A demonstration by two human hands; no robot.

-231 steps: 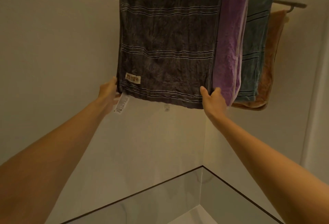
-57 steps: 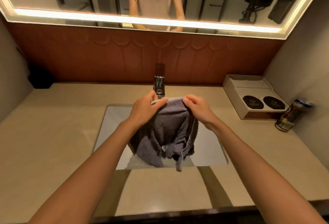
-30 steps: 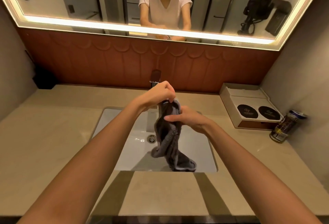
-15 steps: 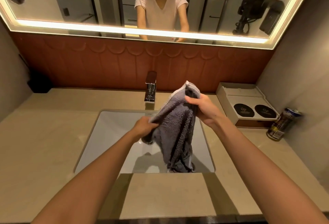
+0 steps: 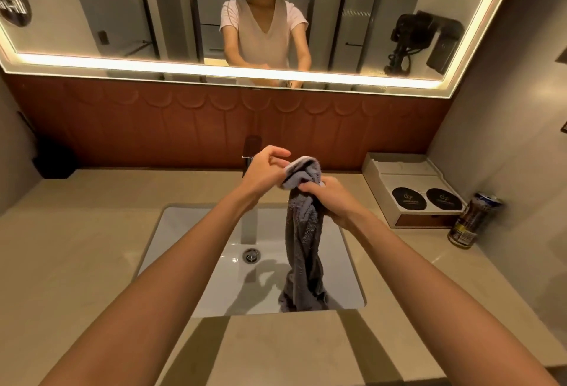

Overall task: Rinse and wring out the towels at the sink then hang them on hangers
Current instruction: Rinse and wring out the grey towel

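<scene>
Holding a gray towel [image 5: 303, 232] up over the white sink [image 5: 190, 247] with both hands. Gripping it near the top with the right hand [image 5: 328, 198] — fingers curling tight round the bunched cloth. Pinching the folded top end with the left hand [image 5: 264, 171], fingers curling in, just in front of the tap [image 5: 252, 146]. Letting the rest hang down in one long twisted bunch, reaching into the near side of the sink, to the right of the drain [image 5: 251, 255]; not clear whether touching the bottom there. Seeing, on the tan surface [image 5: 76, 247] to the right, a white box [image 5: 399, 177] with two round black pads on it — and a can [image 5: 474, 220] just right of the box, near the wall. Seeing in the mirror [image 5: 92, 17] above a person in a pale shirt wearing a white headset.
</scene>
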